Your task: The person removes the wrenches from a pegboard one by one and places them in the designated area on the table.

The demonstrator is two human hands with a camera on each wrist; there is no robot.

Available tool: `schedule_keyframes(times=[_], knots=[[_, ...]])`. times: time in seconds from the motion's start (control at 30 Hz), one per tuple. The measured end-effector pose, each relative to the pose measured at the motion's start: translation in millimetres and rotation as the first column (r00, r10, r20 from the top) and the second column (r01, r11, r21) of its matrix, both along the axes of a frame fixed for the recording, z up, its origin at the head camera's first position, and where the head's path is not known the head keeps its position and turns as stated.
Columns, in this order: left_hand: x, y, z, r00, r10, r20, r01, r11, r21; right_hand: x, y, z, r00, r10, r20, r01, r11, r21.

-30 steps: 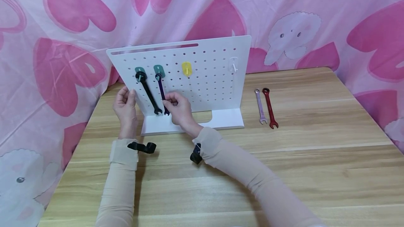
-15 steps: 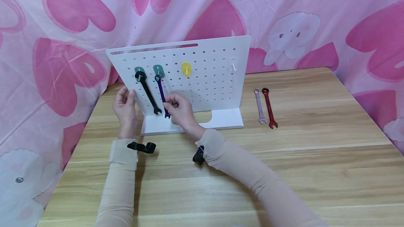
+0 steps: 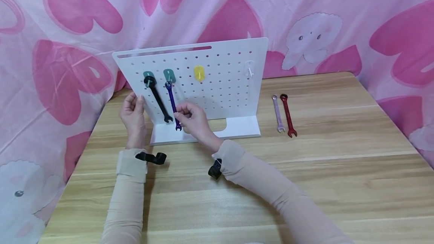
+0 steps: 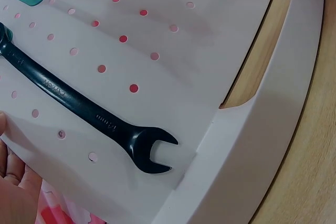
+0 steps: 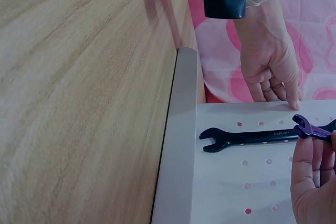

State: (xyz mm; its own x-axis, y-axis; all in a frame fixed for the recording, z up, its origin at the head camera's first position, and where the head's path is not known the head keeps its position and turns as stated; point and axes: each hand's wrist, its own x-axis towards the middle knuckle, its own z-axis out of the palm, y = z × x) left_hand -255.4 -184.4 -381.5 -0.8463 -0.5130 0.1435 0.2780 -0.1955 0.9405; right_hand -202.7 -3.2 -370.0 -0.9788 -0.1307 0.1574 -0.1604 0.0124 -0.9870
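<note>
R hand (image 3: 196,120) pinches purple combo wrench (image 3: 171,99), ring end cropped in R-wrist view; L hand (image 3: 133,118), part hid., grips pegboard (image 3: 225,92) edge.

My purple wrench (image 3: 171,97) is glossy metal, the black wrench (image 4: 79,102) smooth and shiny, the pegboard (image 3: 227,83) matt, the worktop (image 3: 322,176) wood-grained.

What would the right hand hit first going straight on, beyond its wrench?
Probably the black wrench, left of the purple wrench that the right hand pinches; depth is unclear, so perhaps the pegboard first.
</note>
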Motion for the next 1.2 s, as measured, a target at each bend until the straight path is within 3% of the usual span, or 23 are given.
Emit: schedule_keyframes(times=[0.63,1.2], knots=[[-1.1,-1.0,1.3,0.999,-0.001,0.037,0.003,1.0,-0.029,7.9,4.5,5.9,0.998,0.039,0.05,-0.036,0.998,-0.05],[0.2,-0.1,2.8,0.999,-0.004,0.037,0.004,1.0,0.007,22.6,7.3,23.5,0.968,0.165,0.192,-0.115,0.962,-0.246]])
